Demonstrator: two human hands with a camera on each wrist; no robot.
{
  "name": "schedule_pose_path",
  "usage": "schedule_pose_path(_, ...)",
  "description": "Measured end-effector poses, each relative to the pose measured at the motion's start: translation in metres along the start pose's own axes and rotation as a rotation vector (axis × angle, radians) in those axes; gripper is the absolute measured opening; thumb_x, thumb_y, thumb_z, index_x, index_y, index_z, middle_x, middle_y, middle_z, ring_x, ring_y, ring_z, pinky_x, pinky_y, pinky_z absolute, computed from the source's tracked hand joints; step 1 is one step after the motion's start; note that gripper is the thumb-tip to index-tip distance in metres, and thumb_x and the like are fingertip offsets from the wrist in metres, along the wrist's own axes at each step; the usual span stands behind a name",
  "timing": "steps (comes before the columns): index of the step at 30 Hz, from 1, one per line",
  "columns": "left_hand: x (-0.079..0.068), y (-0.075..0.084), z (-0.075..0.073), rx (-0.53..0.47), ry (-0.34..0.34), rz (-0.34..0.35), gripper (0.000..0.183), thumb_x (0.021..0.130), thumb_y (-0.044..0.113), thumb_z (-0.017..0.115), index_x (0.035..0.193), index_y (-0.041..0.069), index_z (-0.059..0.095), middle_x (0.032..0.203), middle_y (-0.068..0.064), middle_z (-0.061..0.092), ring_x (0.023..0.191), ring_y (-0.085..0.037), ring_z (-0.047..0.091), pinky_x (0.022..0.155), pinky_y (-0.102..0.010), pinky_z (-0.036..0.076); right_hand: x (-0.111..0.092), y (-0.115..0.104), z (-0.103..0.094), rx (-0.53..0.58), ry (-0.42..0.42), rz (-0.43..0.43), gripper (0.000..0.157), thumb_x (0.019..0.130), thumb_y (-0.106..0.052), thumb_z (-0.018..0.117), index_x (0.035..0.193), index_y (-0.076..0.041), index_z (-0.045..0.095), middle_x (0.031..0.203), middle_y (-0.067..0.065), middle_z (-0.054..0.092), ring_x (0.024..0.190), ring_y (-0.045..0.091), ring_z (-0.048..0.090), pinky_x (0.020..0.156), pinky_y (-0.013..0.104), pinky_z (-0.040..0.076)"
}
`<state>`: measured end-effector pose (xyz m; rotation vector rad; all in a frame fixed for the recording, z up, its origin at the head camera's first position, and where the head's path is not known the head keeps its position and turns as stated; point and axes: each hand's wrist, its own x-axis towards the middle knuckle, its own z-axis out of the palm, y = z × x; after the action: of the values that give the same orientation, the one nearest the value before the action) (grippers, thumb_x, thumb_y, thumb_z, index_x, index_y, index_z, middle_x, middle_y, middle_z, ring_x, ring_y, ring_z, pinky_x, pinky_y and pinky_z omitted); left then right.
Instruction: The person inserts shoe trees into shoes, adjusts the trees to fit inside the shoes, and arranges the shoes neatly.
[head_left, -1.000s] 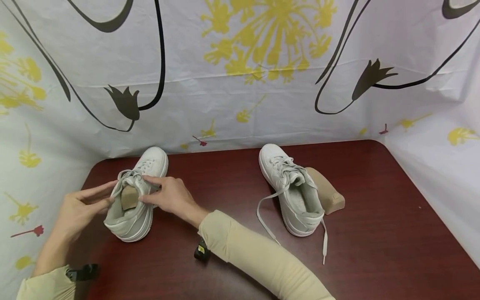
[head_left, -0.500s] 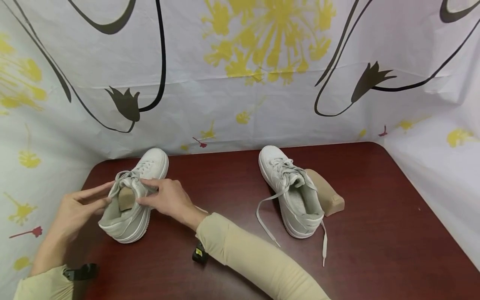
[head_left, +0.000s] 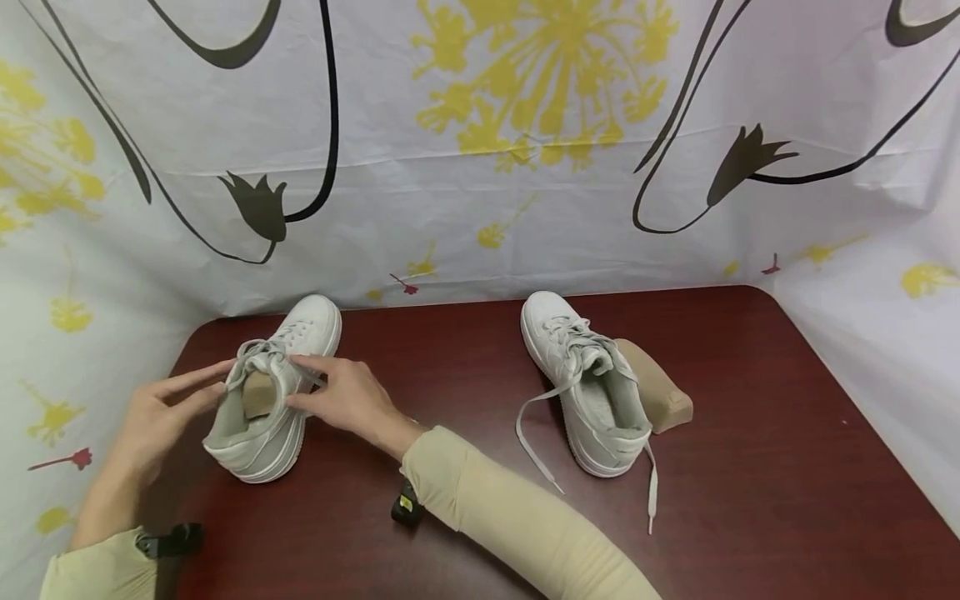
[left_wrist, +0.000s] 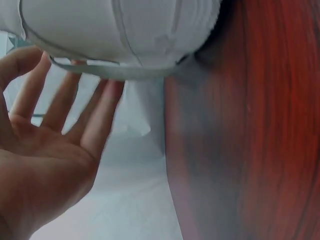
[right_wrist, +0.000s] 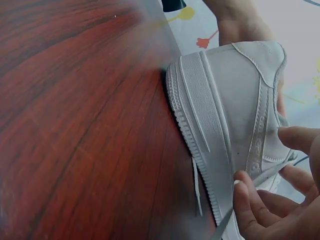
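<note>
A white sneaker (head_left: 262,433) at the table's left has its toe pointing toward the back. Inside its opening sits a tan, stiff shoe insert (head_left: 258,396), partly hidden by the tongue. My left hand (head_left: 153,421) touches the sneaker's left side with extended fingers; in the left wrist view a loop of shoelace (left_wrist: 110,71) crosses near those fingertips. On the opposite side, my right hand (head_left: 352,400) holds the sneaker by its collar. Its thumb rests at the collar's edge, and its bent fingers lie against the side and lace, as the right wrist view shows.
Another white sneaker (head_left: 603,442) stands to the right with loose laces trailing. Behind its right side lies a tan molded shoe insert (head_left: 663,400). The dark red table (head_left: 787,458) has rounded back corners, and a patterned white cloth (head_left: 420,167) hangs around it.
The left sneaker's heel shifts a little left, then back right, with both hands following. The other sneaker and the insert behind it stay put.
</note>
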<state>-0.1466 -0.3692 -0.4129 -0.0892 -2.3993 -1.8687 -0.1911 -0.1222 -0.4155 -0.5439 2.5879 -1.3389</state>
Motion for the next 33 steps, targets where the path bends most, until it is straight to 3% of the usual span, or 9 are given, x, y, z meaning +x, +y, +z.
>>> schedule_pose_path(4, 0.000, 0.000, 0.005, 0.018, 0.086, 0.032, 0.030, 0.095, 0.004, 0.065, 0.124, -0.004, 0.067, 0.103, 0.016, 0.074, 0.089, 0.003, 0.068, 0.078, -0.010, 0.050, 0.000, 0.001, -0.002, -0.018, -0.023, -0.028, 0.051, 0.087, -0.039, 0.075, 0.137, -0.039, 0.060, 0.090, -0.014, 0.067, 0.077, -0.003, 0.057, 0.062, 0.017, 0.046)
schedule_pose_path(6, 0.001, 0.001, 0.006, 0.041, 0.133, 0.042, 0.030, 0.096, 0.005, 0.064, 0.125, -0.004, 0.067, 0.104, 0.017, 0.073, 0.087, 0.003, 0.069, 0.078, -0.009, 0.049, -0.001, 0.001, -0.003, -0.039, -0.040, -0.065, 0.053, 0.089, -0.038, 0.073, 0.140, -0.033, 0.058, 0.115, -0.012, 0.066, 0.094, -0.003, 0.058, 0.074, 0.015, 0.046)
schedule_pose_path(8, 0.000, 0.001, 0.007, 0.145, 0.172, 0.037, 0.033, 0.096, 0.010, 0.065, 0.128, 0.001, 0.067, 0.106, 0.023, 0.071, 0.092, 0.008, 0.064, 0.078, -0.006, 0.045, -0.002, 0.002, -0.004, -0.071, -0.055, -0.092, 0.058, 0.089, -0.041, 0.072, 0.143, -0.029, 0.054, 0.129, -0.010, 0.060, 0.101, -0.003, 0.057, 0.082, 0.013, 0.045)
schedule_pose_path(13, 0.002, 0.004, 0.011, 0.269, 0.140, 0.080, 0.049, 0.095, 0.009, 0.066, 0.143, 0.011, 0.055, 0.123, 0.025, 0.062, 0.108, 0.009, 0.057, 0.082, -0.005, 0.042, -0.007, 0.010, -0.012, -0.214, -0.051, -0.114, 0.074, 0.085, -0.057, 0.071, 0.149, -0.032, 0.045, 0.135, -0.006, 0.052, 0.110, 0.003, 0.056, 0.087, 0.018, 0.047)
schedule_pose_path(18, 0.005, 0.010, 0.018, 0.186, 0.097, 0.205, 0.063, 0.091, -0.008, 0.063, 0.150, 0.010, 0.046, 0.139, 0.012, 0.053, 0.115, 0.004, 0.055, 0.090, -0.008, 0.043, -0.013, 0.016, -0.023, -0.294, -0.038, -0.148, 0.080, 0.082, -0.063, 0.070, 0.151, -0.035, 0.041, 0.144, -0.007, 0.047, 0.125, 0.013, 0.048, 0.090, 0.027, 0.049)
schedule_pose_path(22, 0.006, 0.015, 0.024, 0.033, 0.090, 0.307, 0.059, 0.087, -0.019, 0.060, 0.143, -0.004, 0.049, 0.145, -0.004, 0.051, 0.125, -0.007, 0.052, 0.096, -0.012, 0.044, -0.017, 0.018, -0.027, -0.326, -0.032, -0.198, 0.080, 0.083, -0.060, 0.070, 0.152, -0.032, 0.041, 0.145, -0.006, 0.047, 0.124, 0.016, 0.050, 0.094, 0.029, 0.048)
schedule_pose_path(24, 0.005, 0.017, 0.027, 0.038, 0.094, 0.349, 0.057, 0.085, -0.021, 0.061, 0.139, -0.008, 0.051, 0.146, -0.005, 0.051, 0.130, -0.010, 0.049, 0.097, -0.014, 0.044, -0.018, 0.019, -0.029, -0.344, -0.033, -0.221, 0.079, 0.084, -0.058, 0.070, 0.152, -0.030, 0.042, 0.145, -0.005, 0.047, 0.124, 0.018, 0.051, 0.097, 0.029, 0.046)
schedule_pose_path(30, 0.005, 0.025, 0.034, 0.355, 0.136, 0.443, 0.065, 0.077, -0.012, 0.076, 0.137, 0.007, 0.061, 0.145, -0.003, 0.053, 0.131, -0.005, 0.047, 0.102, -0.011, 0.036, -0.022, 0.026, -0.033, -0.387, -0.044, -0.228, 0.078, 0.085, -0.055, 0.071, 0.152, -0.030, 0.041, 0.146, -0.005, 0.046, 0.125, 0.019, 0.051, 0.102, 0.032, 0.043)
schedule_pose_path(33, 0.006, 0.029, 0.036, 0.427, 0.145, 0.499, 0.065, 0.074, -0.006, 0.080, 0.134, 0.009, 0.064, 0.143, -0.011, 0.055, 0.134, -0.009, 0.046, 0.107, -0.015, 0.031, -0.024, 0.028, -0.036, -0.389, -0.044, -0.234, 0.079, 0.085, -0.053, 0.071, 0.153, -0.031, 0.039, 0.146, -0.005, 0.046, 0.126, 0.018, 0.050, 0.104, 0.035, 0.043)
